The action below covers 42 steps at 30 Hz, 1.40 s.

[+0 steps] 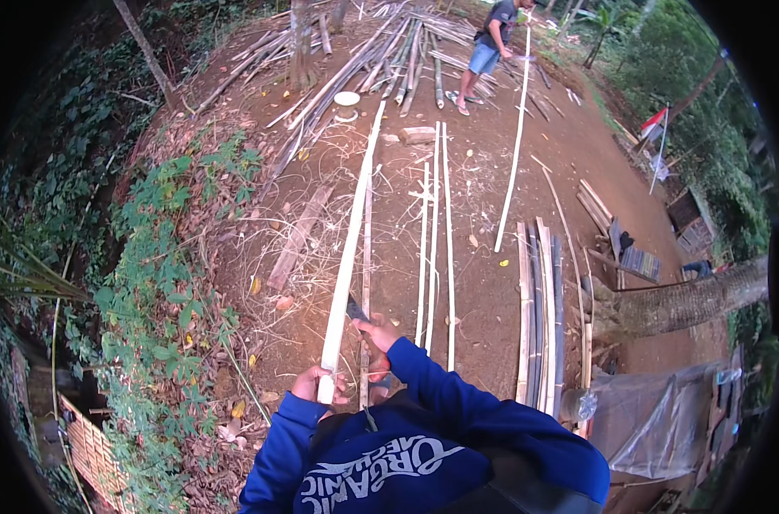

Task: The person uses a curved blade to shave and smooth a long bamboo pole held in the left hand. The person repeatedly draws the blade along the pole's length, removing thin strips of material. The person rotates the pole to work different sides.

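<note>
A long, pale bamboo strip [351,248] reaches from my body far out over the ground, slightly tilted to the right at its far end. My left hand [318,385] is closed around its near end. Just right of the strip, my right hand [378,332] grips a knife [356,310], whose dark blade lies close against the strip's edge; the handle is mostly hidden in my fingers. Beneath my hands runs a narrow brown wooden piece [366,257], pointing away from me.
Several thin pale strips [436,248] lie to the right, beyond them a row of bamboo lengths [539,317]. Curled shavings [321,227] and a plank [300,238] lie left. A bamboo pile [407,56] is at the back, where a person [487,56] holds a long strip [517,146].
</note>
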{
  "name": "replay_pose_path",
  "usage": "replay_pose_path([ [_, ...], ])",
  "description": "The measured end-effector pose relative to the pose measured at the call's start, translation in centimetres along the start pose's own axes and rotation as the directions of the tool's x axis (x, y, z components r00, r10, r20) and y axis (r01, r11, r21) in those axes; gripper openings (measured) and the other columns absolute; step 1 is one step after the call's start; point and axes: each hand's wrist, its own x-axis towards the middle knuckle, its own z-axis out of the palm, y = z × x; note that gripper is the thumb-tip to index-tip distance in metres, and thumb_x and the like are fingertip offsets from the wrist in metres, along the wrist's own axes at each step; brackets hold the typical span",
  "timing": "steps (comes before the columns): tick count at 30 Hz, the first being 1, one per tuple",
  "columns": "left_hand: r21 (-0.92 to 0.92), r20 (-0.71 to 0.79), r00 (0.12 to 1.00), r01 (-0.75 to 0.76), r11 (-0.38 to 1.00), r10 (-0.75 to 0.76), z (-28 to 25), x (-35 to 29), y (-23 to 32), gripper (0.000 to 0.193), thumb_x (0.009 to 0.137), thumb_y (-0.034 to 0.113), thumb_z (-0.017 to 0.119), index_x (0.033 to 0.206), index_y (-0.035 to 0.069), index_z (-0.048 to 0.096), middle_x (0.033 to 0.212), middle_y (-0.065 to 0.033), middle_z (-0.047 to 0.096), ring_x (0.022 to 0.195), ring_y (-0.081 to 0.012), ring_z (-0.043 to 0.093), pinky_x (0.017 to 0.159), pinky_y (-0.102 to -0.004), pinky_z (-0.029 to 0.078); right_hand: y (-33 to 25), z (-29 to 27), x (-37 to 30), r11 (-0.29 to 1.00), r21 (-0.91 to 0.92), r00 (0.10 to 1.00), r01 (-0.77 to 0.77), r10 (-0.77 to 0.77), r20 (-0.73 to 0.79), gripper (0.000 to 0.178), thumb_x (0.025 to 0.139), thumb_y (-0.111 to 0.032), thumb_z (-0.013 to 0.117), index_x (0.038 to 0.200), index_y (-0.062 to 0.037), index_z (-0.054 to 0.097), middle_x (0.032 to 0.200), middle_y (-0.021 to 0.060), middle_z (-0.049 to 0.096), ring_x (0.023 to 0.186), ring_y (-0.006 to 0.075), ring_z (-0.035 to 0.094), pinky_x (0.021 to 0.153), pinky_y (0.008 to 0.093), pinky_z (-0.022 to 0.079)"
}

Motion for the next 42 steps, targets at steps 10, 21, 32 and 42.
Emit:
replay_pose_path([
  [10,-0.210,0.037,0.993,-0.099,0.973,0.110,0.9,-0.6,-0.7,0.035,0.082,0.023,0.048,0.104,-0.004,0.054,0.068,-0.0122,0.054,0.043,-0.0135,0.039,0.037,-0.0257,0.033,-4.3,-7.6,-10.3,0.958,-0.139,0.967,0.252,-0.242,0.083,0.033,0.081,-0.018,0.066,0.107,0.0001,0.058,0.068,0.0122,0.061,0.059,0.0289,0.061,0.059,0.0364,0.048],
  [21,-0.396,0.241,0.964,-0.011,0.918,0.115,4.6,-5.9,0.9,0.028,0.085,0.020,0.047,0.100,-0.002,0.051,0.067,-0.0088,0.048,0.045,-0.0138,0.038,0.038,-0.0254,0.034,-5.3,3.2,-13.2,0.334,-0.676,0.629,0.657,-0.738,0.246,0.021,0.081,-0.024,0.062,0.087,-0.0041,0.057,0.070,0.0142,0.059,0.064,0.0344,0.061,0.056,0.0445,0.047],
  [32,-0.330,0.247,0.960,-0.044,0.943,0.131,4.1,-6.6,1.2,0.029,0.090,0.025,0.039,0.101,0.000,0.049,0.070,-0.0117,0.052,0.039,-0.0152,0.039,0.032,-0.0281,0.034,-6.2,3.3,-14.6,0.314,-0.781,0.795,0.540,-0.495,0.351,0.025,0.076,-0.023,0.062,0.090,-0.0036,0.054,0.072,0.0170,0.063,0.068,0.0372,0.064,0.064,0.0475,0.050],
  [42,-0.379,0.208,0.967,-0.061,0.923,0.150,2.5,-8.0,1.9,0.028,0.092,0.023,0.044,0.100,-0.003,0.051,0.067,-0.0082,0.048,0.038,-0.0134,0.038,0.031,-0.0254,0.032,-5.8,7.3,-14.1,0.279,-0.878,0.846,0.388,-0.486,0.220,0.019,0.071,-0.027,0.064,0.088,-0.0191,0.061,0.070,0.0073,0.066,0.066,0.0303,0.066,0.062,0.0433,0.049],
])
